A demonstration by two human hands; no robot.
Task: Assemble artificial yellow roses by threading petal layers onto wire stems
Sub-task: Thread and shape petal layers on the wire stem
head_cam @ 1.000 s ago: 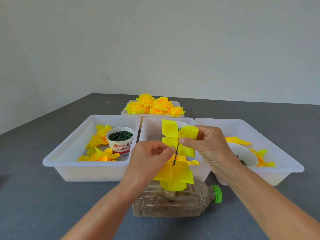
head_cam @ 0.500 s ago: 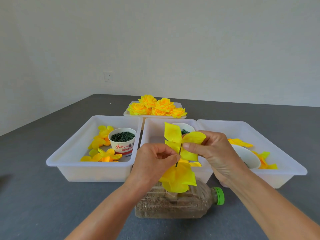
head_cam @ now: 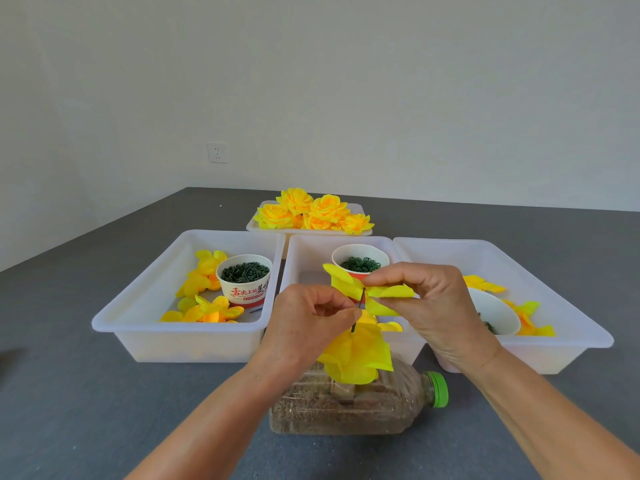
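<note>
Fingers of both hands grip the flower parts at frame centre.

Left hand (head_cam: 308,327) pinches the dark wire stem (head_cam: 358,308) between thumb and forefinger; petals (head_cam: 356,355) already threaded hang below at 6 o'clock. Right hand (head_cam: 429,306), at 3 o'clock of the stem, grasps a yellow petal layer (head_cam: 349,284) at the stem's upper end. Under the hands a plastic bottle (head_cam: 360,407) lies on its side. Finished roses (head_cam: 311,213) sit at 12 o'clock.

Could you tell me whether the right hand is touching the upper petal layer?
Touching. The head view shows the right hand pinching the upper petal layer between thumb and fingertips beside the wire stem.
</note>
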